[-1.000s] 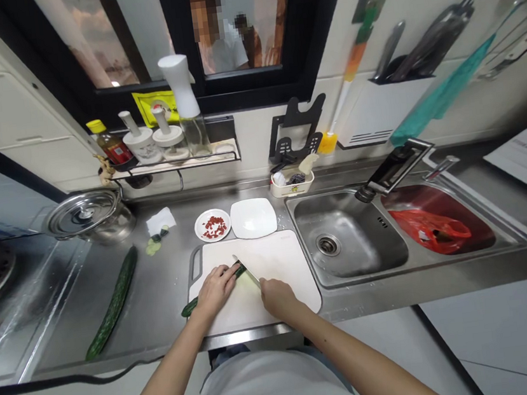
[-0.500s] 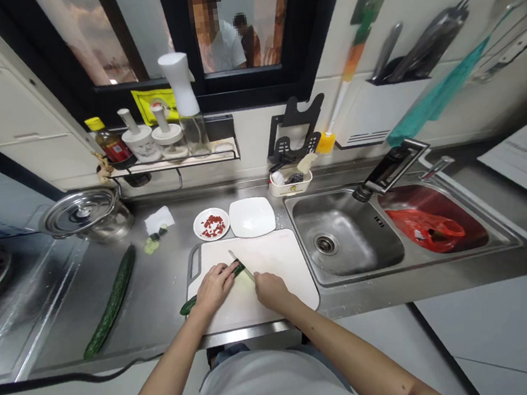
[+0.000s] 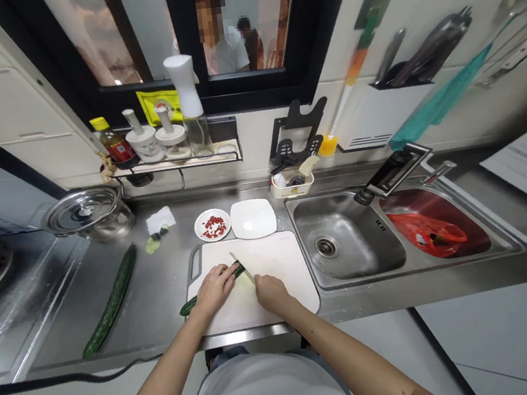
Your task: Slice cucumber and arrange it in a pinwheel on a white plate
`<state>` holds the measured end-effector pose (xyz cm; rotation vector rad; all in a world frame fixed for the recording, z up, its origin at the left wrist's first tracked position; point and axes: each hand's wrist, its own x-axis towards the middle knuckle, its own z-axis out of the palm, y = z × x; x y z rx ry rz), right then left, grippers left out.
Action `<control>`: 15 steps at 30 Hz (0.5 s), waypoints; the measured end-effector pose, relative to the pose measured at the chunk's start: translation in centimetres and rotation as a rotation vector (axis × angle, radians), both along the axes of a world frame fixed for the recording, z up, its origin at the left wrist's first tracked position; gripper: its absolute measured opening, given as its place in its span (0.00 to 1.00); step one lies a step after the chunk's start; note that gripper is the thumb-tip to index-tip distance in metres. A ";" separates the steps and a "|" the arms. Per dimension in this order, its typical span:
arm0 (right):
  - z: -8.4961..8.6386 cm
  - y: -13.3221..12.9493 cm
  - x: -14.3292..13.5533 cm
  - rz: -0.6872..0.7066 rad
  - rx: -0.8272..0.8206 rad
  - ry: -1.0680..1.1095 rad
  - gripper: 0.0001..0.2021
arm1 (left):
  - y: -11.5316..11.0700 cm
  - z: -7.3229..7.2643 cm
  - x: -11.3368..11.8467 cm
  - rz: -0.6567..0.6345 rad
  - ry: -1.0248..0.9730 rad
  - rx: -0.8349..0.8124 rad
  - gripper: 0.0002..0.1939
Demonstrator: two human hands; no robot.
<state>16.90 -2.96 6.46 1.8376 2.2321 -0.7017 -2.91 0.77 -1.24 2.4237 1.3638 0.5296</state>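
A cucumber [image 3: 189, 306] lies slantwise on the white cutting board [image 3: 279, 291]. My left hand [image 3: 216, 288] is closed over it from above, covering its middle, with the fingertips near the upper right end. In my right hand [image 3: 271, 294] is the handle of a knife [image 3: 242, 267], gripped in a fist. Its blade points up and left and crosses the cucumber just beyond my left fingertips. Behind the board stand a white plate with chopped red pieces [image 3: 226, 229] and a bare white square plate [image 3: 253, 218]. Another whole cucumber [image 3: 112, 304] rests on the steel counter to the left.
Right of the board is a double sink [image 3: 350, 238] with a black faucet [image 3: 392, 172] and a red plastic bag [image 3: 434, 235]. Back left stands a lidded steel pot [image 3: 97, 218], near white paper [image 3: 160, 219] with green scraps. A shelf [image 3: 220, 158] holds bottles and jars.
The view has shifted very slightly. Both hands, the knife and the cucumber stay in nearly the same place on the board.
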 end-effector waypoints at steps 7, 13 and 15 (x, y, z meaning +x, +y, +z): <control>-0.4 -0.2 0.2 -0.011 -0.012 0.012 0.16 | -0.1 0.2 0.1 0.016 0.008 -0.032 0.20; -0.7 -0.3 0.5 -0.003 -0.019 0.014 0.16 | 0.0 0.0 0.0 0.015 0.006 -0.037 0.20; -0.6 -0.1 0.4 0.001 -0.026 0.012 0.16 | 0.0 -0.1 0.0 0.013 -0.001 -0.041 0.20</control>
